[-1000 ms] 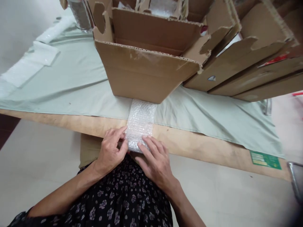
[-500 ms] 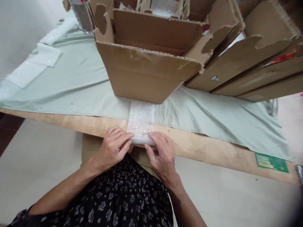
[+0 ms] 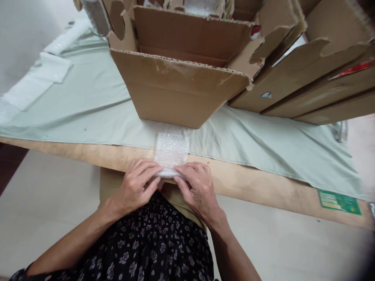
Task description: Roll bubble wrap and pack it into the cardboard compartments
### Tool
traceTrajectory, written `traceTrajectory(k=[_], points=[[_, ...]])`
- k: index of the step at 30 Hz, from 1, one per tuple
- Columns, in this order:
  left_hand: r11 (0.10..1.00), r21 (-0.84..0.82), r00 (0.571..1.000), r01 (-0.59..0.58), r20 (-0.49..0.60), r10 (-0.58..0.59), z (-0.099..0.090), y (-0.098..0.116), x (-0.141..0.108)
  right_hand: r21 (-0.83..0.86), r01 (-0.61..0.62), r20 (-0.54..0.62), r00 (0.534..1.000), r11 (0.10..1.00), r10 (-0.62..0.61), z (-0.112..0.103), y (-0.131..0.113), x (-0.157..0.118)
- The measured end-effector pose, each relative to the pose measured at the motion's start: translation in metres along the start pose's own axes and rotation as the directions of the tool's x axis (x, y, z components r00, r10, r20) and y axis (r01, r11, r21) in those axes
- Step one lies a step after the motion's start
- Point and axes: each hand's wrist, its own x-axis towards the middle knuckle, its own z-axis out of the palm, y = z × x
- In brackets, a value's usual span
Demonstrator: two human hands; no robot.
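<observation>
A strip of clear bubble wrap [image 3: 172, 150] lies across the table's front edge, its near end rolled or folded over. My left hand [image 3: 140, 181] pinches the left side of that near end between thumb and fingers. On the right side, my right hand [image 3: 196, 183] grips the same end, thumb below and fingers on top. Whether anything is inside the folded part is hidden. The far end of the strip lies flat on the pale green cloth [image 3: 96, 121], just short of a cardboard box [image 3: 175, 93].
More open cardboard boxes [image 3: 295, 84] stand in a row at the right. Lengths of bubble wrap [image 3: 32, 88] lie on the cloth at the left. A green printed card [image 3: 340, 201] sits on the bare wooden edge [image 3: 249, 181] at the right.
The flat part of the bubble wrap is shorter, and its far end has come nearer, away from the box. Both hands still hold the near end, the right hand slightly further left.
</observation>
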Motion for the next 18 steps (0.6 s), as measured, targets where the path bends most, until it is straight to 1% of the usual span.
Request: traceTrajectory(k=[2,4,5,7,9,11,13,14,16,17,18], points=[[0.999,0.000,0.998,0.052,-0.019,-0.052,0.002,-0.004,0.006,-0.035,-0.034,-0.048,0.998,0.999,0.032,-0.001,-0.002,-0.002],[0.995,0.055,0.996,0.084,-0.043,-0.082,0.007,-0.011,0.017,-0.099,-0.038,-0.096,0.995,0.994,0.028,-0.001,-0.004,-0.003],[0.991,0.096,0.994,0.097,-0.056,-0.092,0.009,-0.015,0.023,-0.128,-0.023,-0.091,0.996,0.991,0.012,0.000,-0.005,-0.002],[0.977,0.163,0.988,0.140,-0.088,-0.127,0.014,-0.022,0.033,-0.174,0.007,-0.028,1.000,0.985,-0.012,0.003,-0.003,0.000],[0.967,0.159,0.975,0.200,-0.131,-0.181,0.016,-0.023,0.037,-0.218,0.008,0.035,0.999,0.976,-0.001,0.008,0.001,0.005],[0.962,0.057,0.951,0.268,-0.173,-0.255,0.014,-0.019,0.032,-0.237,-0.019,0.043,0.999,0.971,0.030,0.012,0.008,0.012],[0.921,-0.119,0.903,0.371,-0.184,-0.387,0.012,-0.009,0.022,-0.199,-0.052,-0.007,0.999,0.979,0.051,0.015,0.012,0.018],[0.876,-0.224,0.870,0.427,-0.162,-0.466,0.010,-0.003,0.016,-0.151,-0.069,-0.040,0.997,0.986,0.064,0.016,0.012,0.020],[0.743,-0.443,0.805,0.502,-0.073,-0.588,0.010,0.007,0.006,-0.007,-0.109,-0.090,0.990,0.994,0.108,0.016,0.008,0.020],[0.668,-0.543,0.790,0.509,-0.014,-0.613,0.012,0.011,0.003,0.079,-0.137,-0.094,0.985,0.987,0.144,0.016,0.004,0.019],[0.597,-0.625,0.787,0.503,0.047,-0.615,0.014,0.013,0.002,0.165,-0.169,-0.076,0.980,0.972,0.183,0.016,0.000,0.017]])
